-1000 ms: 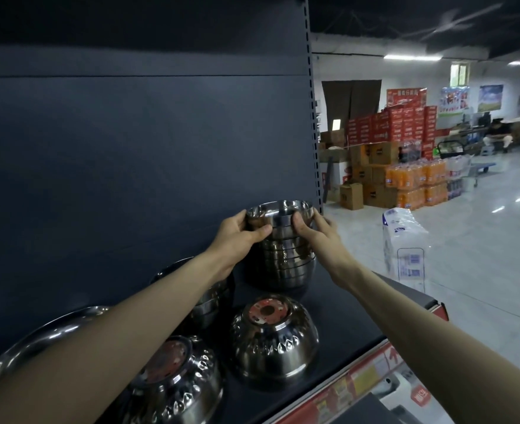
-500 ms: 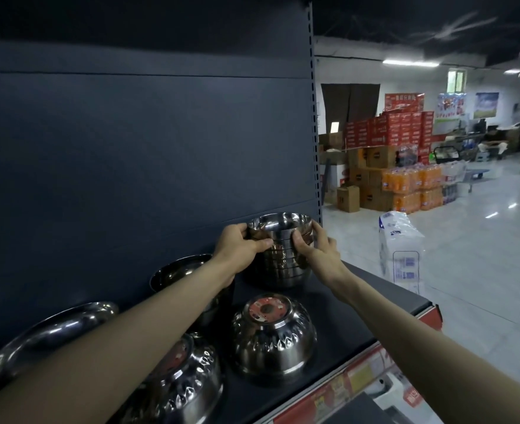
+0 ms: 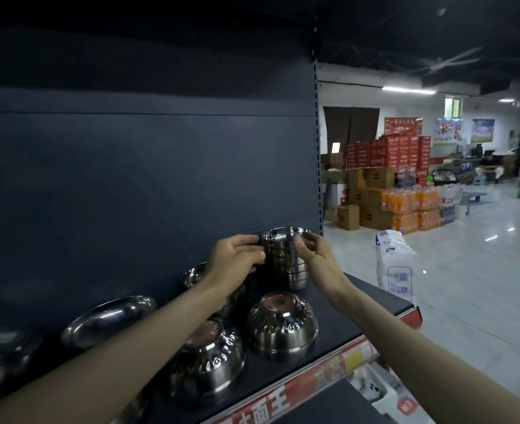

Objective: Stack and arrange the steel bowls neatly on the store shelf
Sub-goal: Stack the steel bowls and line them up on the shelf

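Observation:
A stack of several nested steel bowls (image 3: 287,261) stands upright at the back right of the dark shelf (image 3: 338,325), close to the back panel. My left hand (image 3: 237,258) holds the stack's left side near the rim. On the right, my right hand (image 3: 312,252) pinches the top bowl's rim with curled fingers. Two embossed bowls lie upside down nearer me, one (image 3: 281,325) in front of the stack and another (image 3: 205,362) left of it. My left wrist partly hides an upright bowl (image 3: 192,275).
A shallow steel dish (image 3: 108,319) leans at the left, with more dim steelware (image 3: 1,359) at the far left. The shelf's red price strip (image 3: 307,381) runs along the front edge. A wrapped white package (image 3: 394,264) stands past the shelf's right end. Stacked cartons (image 3: 387,182) fill the hall beyond.
The stack now sits further back toward the panel than a second ago, and both hands have followed it. My view has tilted so the shelf appears lower.

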Available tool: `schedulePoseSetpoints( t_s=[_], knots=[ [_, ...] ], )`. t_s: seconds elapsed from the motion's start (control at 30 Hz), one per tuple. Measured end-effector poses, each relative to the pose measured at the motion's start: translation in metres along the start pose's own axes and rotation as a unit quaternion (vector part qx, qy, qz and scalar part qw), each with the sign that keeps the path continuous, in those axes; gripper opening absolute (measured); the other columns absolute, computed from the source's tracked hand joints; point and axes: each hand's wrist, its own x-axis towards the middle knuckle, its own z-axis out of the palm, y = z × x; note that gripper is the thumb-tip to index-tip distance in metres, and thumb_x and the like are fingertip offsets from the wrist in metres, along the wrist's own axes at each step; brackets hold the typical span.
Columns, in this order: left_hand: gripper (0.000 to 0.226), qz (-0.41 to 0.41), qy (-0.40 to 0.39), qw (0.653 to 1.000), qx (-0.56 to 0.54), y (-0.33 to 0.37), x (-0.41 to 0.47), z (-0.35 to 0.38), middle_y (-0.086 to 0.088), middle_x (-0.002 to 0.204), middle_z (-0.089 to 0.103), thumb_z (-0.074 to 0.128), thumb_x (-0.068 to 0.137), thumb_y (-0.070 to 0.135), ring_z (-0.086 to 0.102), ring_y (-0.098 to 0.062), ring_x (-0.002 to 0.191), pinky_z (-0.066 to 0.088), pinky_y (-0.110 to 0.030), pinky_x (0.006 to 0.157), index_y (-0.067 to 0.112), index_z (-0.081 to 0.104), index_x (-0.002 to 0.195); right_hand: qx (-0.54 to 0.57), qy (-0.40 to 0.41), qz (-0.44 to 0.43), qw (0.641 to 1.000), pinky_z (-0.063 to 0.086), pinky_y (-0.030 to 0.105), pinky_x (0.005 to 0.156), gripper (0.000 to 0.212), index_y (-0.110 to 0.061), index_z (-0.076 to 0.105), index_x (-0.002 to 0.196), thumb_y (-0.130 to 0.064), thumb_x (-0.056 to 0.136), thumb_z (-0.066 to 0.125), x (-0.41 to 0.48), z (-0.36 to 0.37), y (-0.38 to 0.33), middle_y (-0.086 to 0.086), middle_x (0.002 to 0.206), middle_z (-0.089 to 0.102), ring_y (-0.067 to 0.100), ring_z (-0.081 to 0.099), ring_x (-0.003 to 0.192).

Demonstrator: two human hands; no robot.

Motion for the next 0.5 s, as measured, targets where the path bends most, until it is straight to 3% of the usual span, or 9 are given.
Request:
schedulePoseSetpoints(
  t_s=[0.07,0.17,0.3,0.5],
  knots=[
    [0.032,0.006,0.004,1.000,-0.002,0.002,-0.019,-0.007,0.002,0.107,0.080,0.072,0.095,0.002,0.078,-0.016,0.103,0.060,-0.026,0.087,0.015,0.072,0.124,0.010,-0.007,-0.019,1.000,0.039,0.049,0.121,0.052,-0.051,0.053,0.118,-0.087,0.081,0.056,-0.017,0.006,-0.016,-0.003,0.141,0.058,0.022,0.051,0.138],
    [0.030,0.010,0.016,1.000,-0.001,0.001,-0.043,-0.016,0.002,0.104,0.082,0.072,0.094,0.000,0.078,-0.016,0.102,0.062,-0.032,0.094,0.019,0.074,0.118,0.029,-0.022,-0.057,0.998,0.047,0.027,0.098,0.020,-0.039,0.054,0.121,-0.053,0.107,0.056,-0.049,0.013,-0.040,-0.009,0.123,0.064,0.012,0.061,0.121],
    [0.031,0.008,0.027,1.000,-0.013,0.002,-0.063,-0.027,0.002,0.101,0.083,0.074,0.091,-0.001,0.078,-0.017,0.103,0.061,-0.039,0.100,0.021,0.076,0.113,0.022,-0.043,-0.078,0.996,0.047,0.020,0.090,0.030,-0.029,0.054,0.136,-0.044,0.110,0.055,-0.083,0.020,-0.058,-0.012,0.123,0.063,0.007,0.061,0.118],
    [0.028,0.006,0.009,0.998,-0.058,0.015,-0.082,-0.032,-0.002,0.103,0.082,0.069,0.095,-0.003,0.078,-0.017,0.095,0.063,-0.029,0.088,0.013,0.075,0.118,0.004,-0.051,-0.074,0.996,0.049,0.001,0.064,0.040,-0.022,0.056,0.143,-0.043,0.110,0.055,-0.107,0.019,-0.067,-0.004,0.131,0.063,-0.001,0.059,0.116]
  ],
)
